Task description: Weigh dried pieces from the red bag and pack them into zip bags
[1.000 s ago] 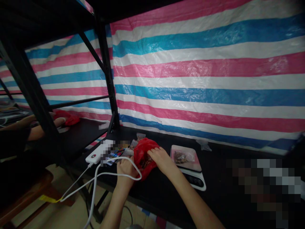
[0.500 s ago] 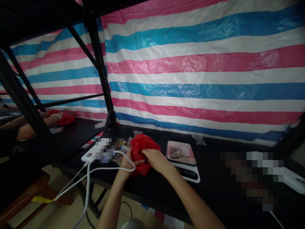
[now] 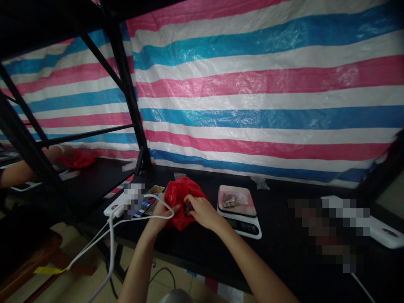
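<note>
Head view shows a clear brown-filled plastic packet already on the white scale, while dark bits remain in the crumpled red plastic bag on the black table, left hand gripping it, right hand curled inside, hold unclear.

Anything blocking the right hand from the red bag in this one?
Nothing visible: the right hand is at the opening of the red bag. The white cable crosses in front of the left hand, not the right.
</note>
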A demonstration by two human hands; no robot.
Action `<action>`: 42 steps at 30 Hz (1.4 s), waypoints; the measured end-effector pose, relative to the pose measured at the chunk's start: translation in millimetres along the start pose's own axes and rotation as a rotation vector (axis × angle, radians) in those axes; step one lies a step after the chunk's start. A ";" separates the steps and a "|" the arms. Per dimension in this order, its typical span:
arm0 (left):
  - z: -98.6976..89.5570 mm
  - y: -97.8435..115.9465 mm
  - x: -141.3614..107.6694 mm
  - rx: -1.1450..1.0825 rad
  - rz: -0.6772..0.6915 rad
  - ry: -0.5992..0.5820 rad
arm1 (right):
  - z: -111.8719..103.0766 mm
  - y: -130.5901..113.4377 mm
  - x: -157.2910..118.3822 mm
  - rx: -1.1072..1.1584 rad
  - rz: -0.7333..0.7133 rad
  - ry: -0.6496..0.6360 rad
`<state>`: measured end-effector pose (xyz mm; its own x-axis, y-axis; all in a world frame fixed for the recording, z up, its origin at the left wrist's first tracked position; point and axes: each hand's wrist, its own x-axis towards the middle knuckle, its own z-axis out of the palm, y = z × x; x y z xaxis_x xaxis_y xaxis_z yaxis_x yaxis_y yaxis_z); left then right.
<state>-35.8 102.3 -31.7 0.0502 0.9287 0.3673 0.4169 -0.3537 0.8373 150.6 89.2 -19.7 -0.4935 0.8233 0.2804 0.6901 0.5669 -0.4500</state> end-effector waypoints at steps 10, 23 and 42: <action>-2.0 27.5 -6.8 -0.297 -0.158 0.007 | 5.2 0.0 2.9 0.009 0.032 0.069; -9.6 -3.1 6.0 0.276 -0.002 0.088 | 16.8 14.2 9.8 0.324 0.049 0.166; -20.4 18.2 8.4 0.746 -0.081 0.055 | -29.4 15.5 5.9 0.731 0.026 0.285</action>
<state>-46.3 101.4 -5.1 -0.0437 0.9347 0.3527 0.9227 -0.0976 0.3729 173.9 103.7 0.0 -0.2590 0.8678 0.4240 0.1273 0.4658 -0.8757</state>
